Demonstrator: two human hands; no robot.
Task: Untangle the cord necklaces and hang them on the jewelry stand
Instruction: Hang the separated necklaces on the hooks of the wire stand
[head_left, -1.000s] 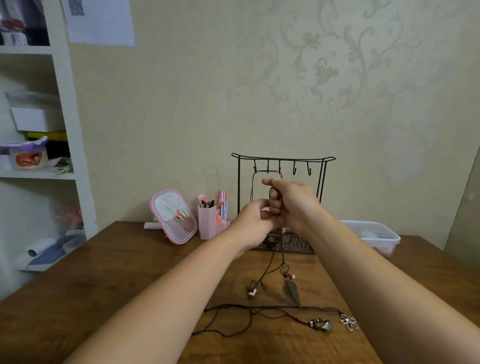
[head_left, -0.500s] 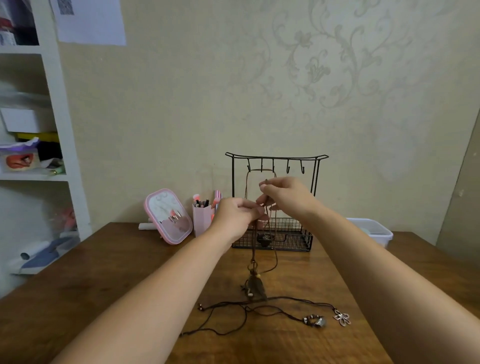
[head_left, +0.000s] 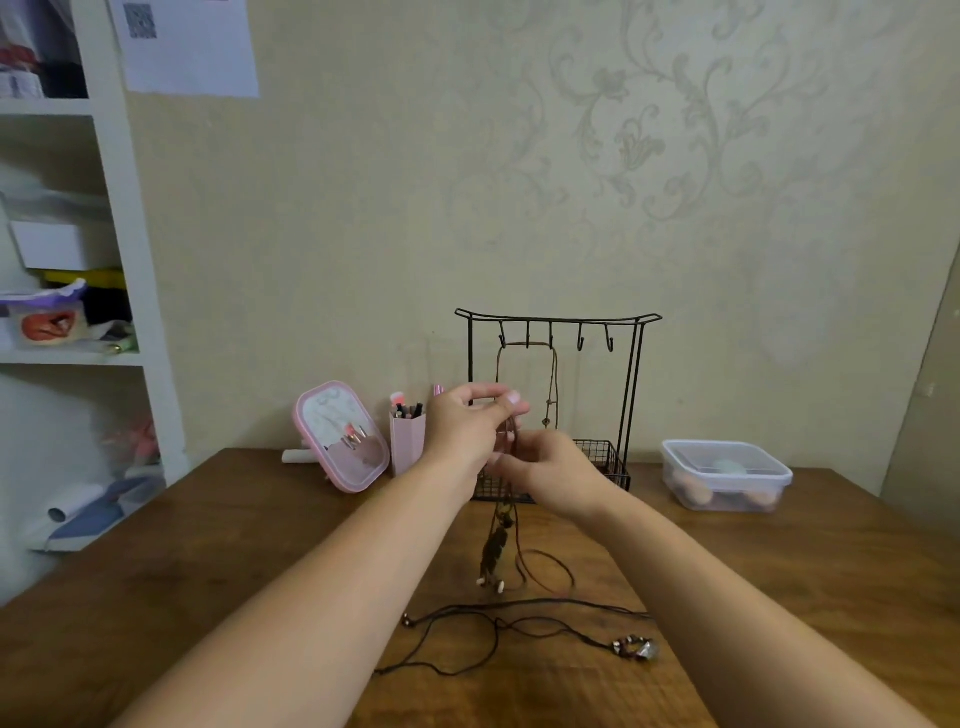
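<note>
Your left hand (head_left: 470, 421) has risen above your right hand (head_left: 550, 465); both pinch the brown necklace (head_left: 496, 545), now lifted toward the stand (head_left: 558, 318).

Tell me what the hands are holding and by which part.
Both the left hand and right hand pinch the brown cord necklace by its cord, pendant dangling below.

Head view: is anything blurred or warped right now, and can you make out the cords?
Head view: soft, even light with no glare; both the left hand and right hand are motion-blurred, so the brown cord between them smears; wide-angle bending shows at the shelf; the black cord necklace on the table and the jewelry stand read sharp.
</note>
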